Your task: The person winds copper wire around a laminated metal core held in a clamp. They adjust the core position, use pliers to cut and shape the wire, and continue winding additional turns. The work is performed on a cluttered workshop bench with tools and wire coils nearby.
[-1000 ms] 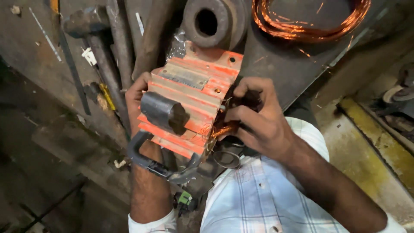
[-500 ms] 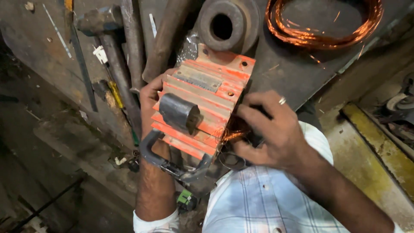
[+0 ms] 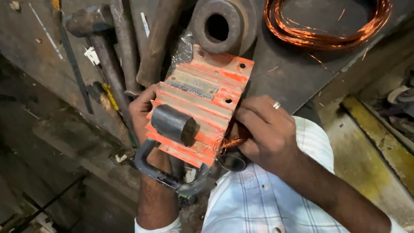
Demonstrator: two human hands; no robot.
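An orange finned motor housing with a dark metal handle and a black cylinder on its side is held upright in front of me. My left hand grips its left edge from behind. Against the housing's right edge rests my right hand, wearing a ring, with its fingers curled into a tuft of thin copper wire that sticks out near the lower corner. What lies inside the housing is hidden.
A coil of copper wire lies on the dark metal bench at top right. A heavy steel ring sits above the housing. Hammers and iron bars lean at top left. A yellow-edged step is on the right.
The view has shifted slightly, so the housing sits a little higher and more to the right. My right hand stays at its right edge, working at the copper wire.
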